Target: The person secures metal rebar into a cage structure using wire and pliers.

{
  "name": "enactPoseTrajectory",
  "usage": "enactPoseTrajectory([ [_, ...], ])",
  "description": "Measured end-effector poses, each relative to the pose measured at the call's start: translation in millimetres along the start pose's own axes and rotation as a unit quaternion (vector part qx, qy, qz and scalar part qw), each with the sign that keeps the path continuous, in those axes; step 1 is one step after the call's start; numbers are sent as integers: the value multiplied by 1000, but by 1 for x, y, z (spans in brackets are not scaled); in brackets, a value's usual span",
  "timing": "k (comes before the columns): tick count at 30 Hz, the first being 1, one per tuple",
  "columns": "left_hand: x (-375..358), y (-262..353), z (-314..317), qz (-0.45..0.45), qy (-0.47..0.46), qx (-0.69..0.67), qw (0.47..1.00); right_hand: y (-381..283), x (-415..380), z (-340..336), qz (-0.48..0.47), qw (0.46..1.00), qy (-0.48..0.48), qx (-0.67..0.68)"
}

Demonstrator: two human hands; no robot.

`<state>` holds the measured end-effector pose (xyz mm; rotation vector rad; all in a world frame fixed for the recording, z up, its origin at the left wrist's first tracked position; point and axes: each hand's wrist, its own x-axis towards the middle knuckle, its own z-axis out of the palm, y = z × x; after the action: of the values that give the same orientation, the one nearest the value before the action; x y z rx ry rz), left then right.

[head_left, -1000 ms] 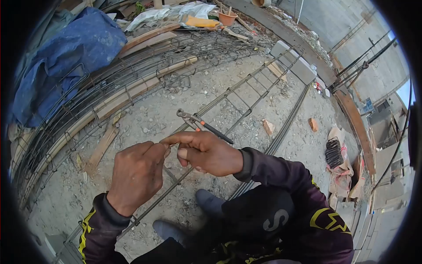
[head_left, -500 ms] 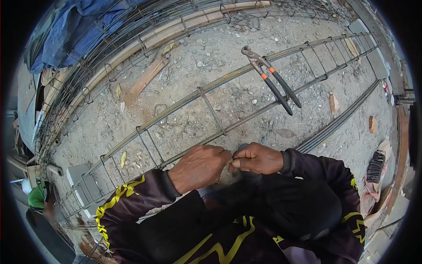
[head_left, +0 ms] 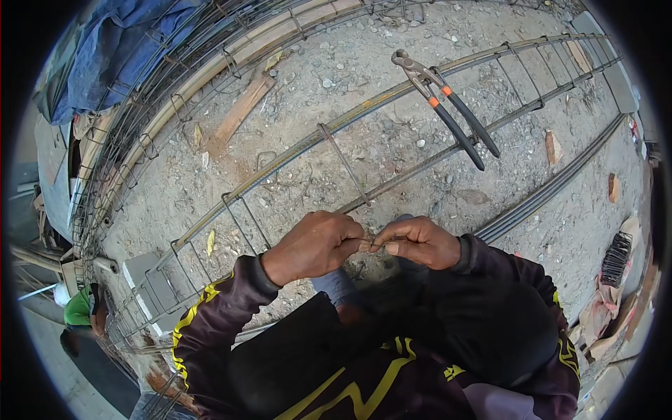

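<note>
My left hand and my right hand meet fingertip to fingertip, both pinching a short piece of thin tie wire just over the near bar of a long rebar cage. The cage lies on gravelly ground and runs from lower left to upper right, with stirrups across it. Pincers with black and orange handles rest on the cage's far bars, well beyond my hands.
More rebar cages and timber planks lie at the upper left under a blue tarp. A bundle of straight bars runs along the right. Another person in green is at the lower left. Brick pieces dot the ground.
The view swung from one second ago: the pincers, then near my hands, now lie farther off on the cage. My hands stay together on the wire and have lifted slightly since half a second ago.
</note>
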<state>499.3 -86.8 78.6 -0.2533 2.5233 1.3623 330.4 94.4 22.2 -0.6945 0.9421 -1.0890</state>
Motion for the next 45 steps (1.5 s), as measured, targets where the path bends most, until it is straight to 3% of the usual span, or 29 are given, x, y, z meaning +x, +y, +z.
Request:
enactPoseTrajectory([
  [3, -2, 0, 6, 4, 17, 62, 998, -10, 1, -9, 127, 989, -62, -37],
  [6, -1, 4, 10, -9, 41, 97, 994, 1, 2, -7, 100, 994, -35, -27],
  [9, 0, 19, -3, -57, 126, 68, 988, 16, -1, -6, 59, 998, 28, 22],
  [12, 2, 13, -12, -147, 175, 49, 972, 42, 5, -4, -23, 996, 86, -32],
  [13, 2, 1, -9, -137, 176, 60, 973, 51, 8, -4, -36, 994, 102, -35],
  [16, 5, -24, 4, -211, 120, -110, 964, 68, 15, -2, -60, 987, 140, -42],
  [19, 13, -27, 10, -213, 99, -195, 952, 74, 24, -3, -64, 985, 152, -47],
  [22, 20, -15, 1, -251, 69, -202, 944, 75, 32, -3, -92, 980, 163, -71],
  [27, 16, -31, 11, -208, 87, -307, 925, 72, 40, -1, -183, 943, 213, -177],
  [30, 14, -31, 9, -192, 96, -346, 913, 73, 40, 3, -106, 963, 226, -101],
  [34, 10, -33, 6, -175, 108, -436, 876, 71, 45, 11, -123, 959, 253, -44],
  [40, 13, -33, 1, -224, 111, -514, 821, 72, 49, 16, -114, 958, 261, 3],
  [45, 13, -35, 1, -218, 110, -513, 822, 65, 47, 23, -130, 955, 265, 29],
])
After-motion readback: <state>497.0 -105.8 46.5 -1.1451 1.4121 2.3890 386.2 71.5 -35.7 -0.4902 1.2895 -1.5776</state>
